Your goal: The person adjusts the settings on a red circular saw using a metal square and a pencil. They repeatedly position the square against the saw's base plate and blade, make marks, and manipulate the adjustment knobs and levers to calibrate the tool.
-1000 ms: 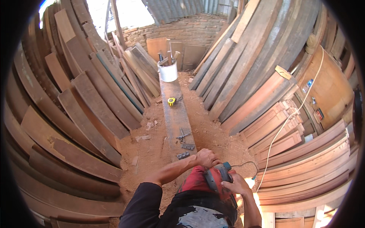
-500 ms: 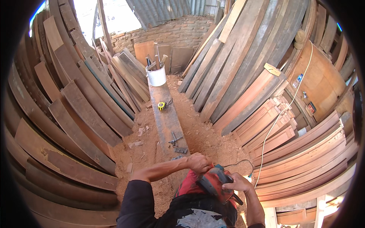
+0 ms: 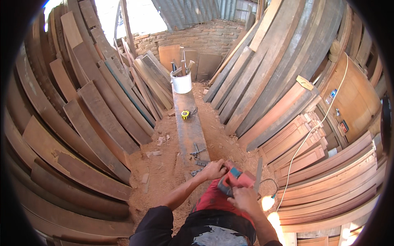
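Lower centre of frame: red tool [image 3: 241, 179], gripped by my right hand [image 3: 245, 199]; my left hand [image 3: 214, 169] curled at its front, hold unclear. Handling step, I judged; next move called for steadiness.

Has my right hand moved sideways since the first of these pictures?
Yes. The right hand has moved to the left, farther from the pale hanging cable.
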